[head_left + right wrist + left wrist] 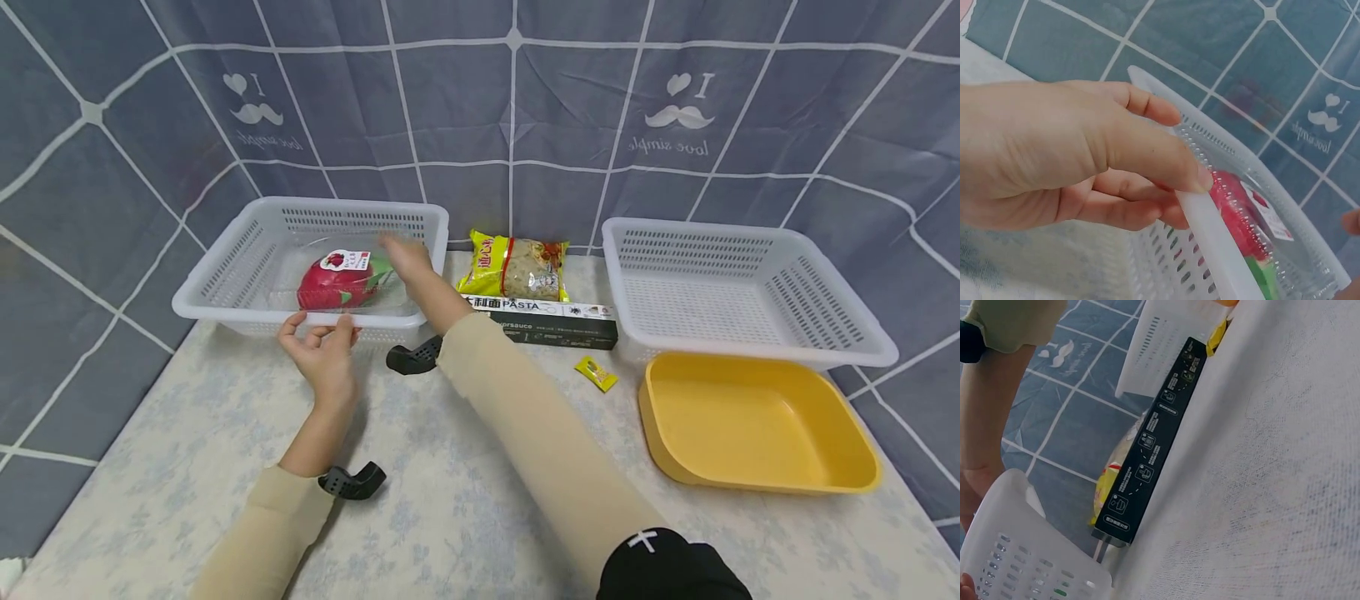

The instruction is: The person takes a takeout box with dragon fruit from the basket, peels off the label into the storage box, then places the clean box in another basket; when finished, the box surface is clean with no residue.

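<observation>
In the head view a white slotted basket (191,292) stands at the back left. Inside it lies a pink-red dragon fruit (318,283) with green tips, in a clear plastic box (288,250) bearing a white label. My left hand (322,354) holds the basket's front rim, thumb over the edge and fingers below. The right wrist view shows this same hand (1104,156) close up, pinching the rim. My right hand (412,267) reaches over the basket's right side and grips the box's right end. Its thumb is hidden.
Right of the basket sit a yellow noodle bag (491,262), a dark pasta box (555,329) and a small yellow packet (597,373). A second white basket (637,346) stands at the right, behind a yellow tub (675,467). A tiled-pattern curtain (562,108) hangs behind.
</observation>
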{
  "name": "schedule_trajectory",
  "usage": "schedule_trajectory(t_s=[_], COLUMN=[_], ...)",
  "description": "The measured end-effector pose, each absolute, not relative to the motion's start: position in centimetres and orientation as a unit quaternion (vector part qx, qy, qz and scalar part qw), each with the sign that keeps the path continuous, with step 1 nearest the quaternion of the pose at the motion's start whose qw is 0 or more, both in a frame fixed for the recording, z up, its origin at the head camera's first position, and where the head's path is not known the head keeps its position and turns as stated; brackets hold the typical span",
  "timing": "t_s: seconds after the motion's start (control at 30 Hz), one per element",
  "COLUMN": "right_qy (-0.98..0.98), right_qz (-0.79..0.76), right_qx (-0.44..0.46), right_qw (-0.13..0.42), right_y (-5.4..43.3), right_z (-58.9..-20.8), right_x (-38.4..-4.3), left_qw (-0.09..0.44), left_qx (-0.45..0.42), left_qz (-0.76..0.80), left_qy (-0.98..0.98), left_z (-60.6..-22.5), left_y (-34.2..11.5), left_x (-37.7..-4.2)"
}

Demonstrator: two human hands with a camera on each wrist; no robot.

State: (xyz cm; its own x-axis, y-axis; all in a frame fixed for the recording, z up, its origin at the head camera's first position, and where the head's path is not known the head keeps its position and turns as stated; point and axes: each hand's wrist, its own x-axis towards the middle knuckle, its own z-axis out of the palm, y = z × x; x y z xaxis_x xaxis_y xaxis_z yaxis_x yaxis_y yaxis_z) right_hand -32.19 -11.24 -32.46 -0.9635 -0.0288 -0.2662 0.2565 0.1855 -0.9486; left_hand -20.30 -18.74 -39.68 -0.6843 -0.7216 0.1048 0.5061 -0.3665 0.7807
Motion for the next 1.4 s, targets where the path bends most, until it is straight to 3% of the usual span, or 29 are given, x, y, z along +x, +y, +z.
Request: schedule_trajectory(t_s=[0.27, 0.63, 1.03, 1.4], right_qy=[0.852, 0.779, 0.688, 0.610], right_qz=[-0.515, -0.589, -0.675, -0.749], right_qx=[0.040, 0.077, 0.136, 0.071], right_qw=[0.085, 0.199, 0.228, 0.250], right_y=[-11.6, -11.7, -12.1, -11.5], right_z=[-32.8, -33.3, -33.8, -34.1], right_x=[-31.2, -31.5, -31.3, -31.0], left_qw=[0.378, 0.380, 0.374, 0.375], left_qx=[0.119, 0.116, 0.101, 0.119], left_qz=[-0.824, -0.823, -0.829, -0.818], left_qy=[-0.404, -0.406, -0.403, -0.420], left_z=[-39.8, -39.7, -39.7, -39.8], left_y=[-18.9, -18.7, -18.8, -18.9], left_x=[-20.2, -20.5, -20.3, -20.4])
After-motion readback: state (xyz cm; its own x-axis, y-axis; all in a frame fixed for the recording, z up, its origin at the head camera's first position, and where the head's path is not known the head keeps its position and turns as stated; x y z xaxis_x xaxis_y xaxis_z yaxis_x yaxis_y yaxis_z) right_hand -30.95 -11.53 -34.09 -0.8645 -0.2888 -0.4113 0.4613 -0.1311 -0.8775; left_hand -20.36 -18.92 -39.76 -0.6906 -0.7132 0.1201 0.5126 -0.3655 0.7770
